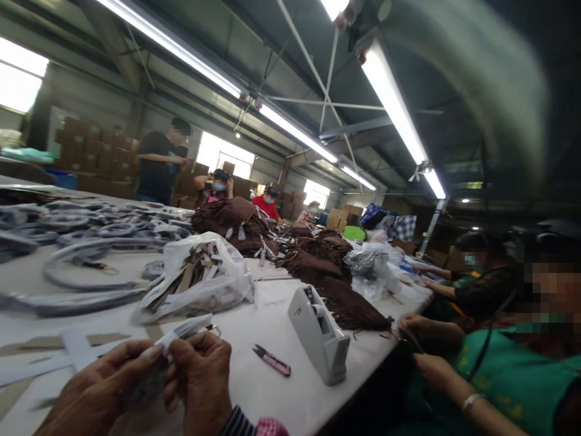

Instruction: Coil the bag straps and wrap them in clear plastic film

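At the lower left, my left hand (109, 384) pinches a strap wrapped in thin clear plastic (188, 327). My right hand (200, 369) is closed on the same wrapped strap, its fingertips beside the left thumb. A metal ring shows at the strap's end, just above the right hand. Right of my hands, small thread snips (272, 360) lie on the white table (254, 399). Beyond them stands a grey tape dispenser (318, 336). Behind my hands sits an open plastic bag of strips (200, 272).
Wrapped curved straps (91, 260) cover the table's left side. Brown fringed pieces (318, 260) are heaped along the middle. At the right edge, a person in a green vest (512, 375) works with both hands; more people stand or sit farther back.
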Motion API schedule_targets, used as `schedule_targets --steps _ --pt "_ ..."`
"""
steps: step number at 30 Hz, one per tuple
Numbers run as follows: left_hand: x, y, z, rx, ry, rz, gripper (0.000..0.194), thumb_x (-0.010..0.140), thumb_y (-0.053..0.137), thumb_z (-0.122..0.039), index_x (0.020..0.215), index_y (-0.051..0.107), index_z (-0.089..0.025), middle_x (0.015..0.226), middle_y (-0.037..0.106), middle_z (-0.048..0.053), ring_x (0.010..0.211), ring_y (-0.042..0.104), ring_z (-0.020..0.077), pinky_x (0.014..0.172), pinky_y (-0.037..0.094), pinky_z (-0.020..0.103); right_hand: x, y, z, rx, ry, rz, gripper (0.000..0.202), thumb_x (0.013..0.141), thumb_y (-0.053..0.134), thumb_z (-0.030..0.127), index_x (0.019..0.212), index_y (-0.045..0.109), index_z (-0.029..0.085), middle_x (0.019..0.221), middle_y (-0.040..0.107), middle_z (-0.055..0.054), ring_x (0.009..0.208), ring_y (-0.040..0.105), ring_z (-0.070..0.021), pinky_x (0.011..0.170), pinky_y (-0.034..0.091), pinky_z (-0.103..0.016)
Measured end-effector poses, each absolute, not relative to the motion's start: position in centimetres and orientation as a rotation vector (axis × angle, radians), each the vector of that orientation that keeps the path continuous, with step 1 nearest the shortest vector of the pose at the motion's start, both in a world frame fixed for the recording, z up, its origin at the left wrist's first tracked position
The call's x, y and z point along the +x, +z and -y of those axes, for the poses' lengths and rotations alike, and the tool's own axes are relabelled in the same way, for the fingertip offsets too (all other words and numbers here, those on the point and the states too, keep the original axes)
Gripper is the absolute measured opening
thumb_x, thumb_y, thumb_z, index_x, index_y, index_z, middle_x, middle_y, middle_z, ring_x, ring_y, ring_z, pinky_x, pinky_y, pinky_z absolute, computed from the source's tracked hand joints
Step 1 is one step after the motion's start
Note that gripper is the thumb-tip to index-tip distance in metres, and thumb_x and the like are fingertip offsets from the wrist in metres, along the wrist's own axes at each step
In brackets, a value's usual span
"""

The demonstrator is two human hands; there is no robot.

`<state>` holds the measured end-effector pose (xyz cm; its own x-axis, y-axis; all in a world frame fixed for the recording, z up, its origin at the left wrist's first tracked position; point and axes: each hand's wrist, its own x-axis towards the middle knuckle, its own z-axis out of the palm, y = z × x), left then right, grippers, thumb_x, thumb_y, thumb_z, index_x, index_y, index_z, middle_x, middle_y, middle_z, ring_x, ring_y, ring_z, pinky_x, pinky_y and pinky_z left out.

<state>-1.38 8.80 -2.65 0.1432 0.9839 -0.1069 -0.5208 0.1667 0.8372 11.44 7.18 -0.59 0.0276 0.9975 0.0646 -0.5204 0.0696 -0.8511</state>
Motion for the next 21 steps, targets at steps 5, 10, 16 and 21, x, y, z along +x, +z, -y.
schedule_targets --steps 5,10,16,21 --pt "-1.7 -4.1 -10.4 0.893 1.320 -0.870 0.047 0.040 0.101 -0.036 0.074 0.068 -0.033 0.059 0.076 -0.008 0.055 0.073 0.0256 0.048 0.063 0.032 11.3 -0.5 -7.6 -0.793 1.344 0.808 0.062 0.041 0.097 0.058 0.063 0.053 0.021 0.041 0.057 0.003 0.024 0.041 -0.0079 0.021 0.029 -0.018" --pt "-1.8 -0.5 -6.7 0.797 1.200 -0.746 0.041 0.052 0.099 -0.032 0.084 0.076 -0.021 0.078 0.080 0.003 0.068 0.075 0.0243 0.058 0.064 0.029 11.8 -0.3 -6.6 -0.768 1.332 0.882 0.059 0.051 0.095 0.057 0.067 0.051 0.021 0.046 0.061 0.004 0.028 0.046 -0.0076 0.024 0.030 -0.015" --pt "-1.6 2.1 -4.9 0.845 1.169 -0.669 0.036 0.066 0.095 -0.038 0.082 0.072 -0.014 0.075 0.076 0.005 0.064 0.070 0.0200 0.061 0.058 0.029 12.9 -0.5 -6.5 -0.878 1.284 1.057 0.056 0.065 0.088 0.062 0.071 0.049 0.022 0.046 0.062 0.004 0.030 0.047 -0.0073 0.028 0.026 -0.014" --pt "-1.9 1.7 -5.5 0.844 1.189 -0.777 0.045 0.061 0.097 -0.043 0.084 0.071 -0.014 0.074 0.074 0.002 0.063 0.066 0.0165 0.058 0.052 0.026 13.6 -1.0 -6.2 -0.932 1.247 1.150 0.050 0.069 0.088 0.055 0.066 0.051 0.021 0.045 0.059 0.005 0.030 0.042 -0.0074 0.030 0.026 -0.018"
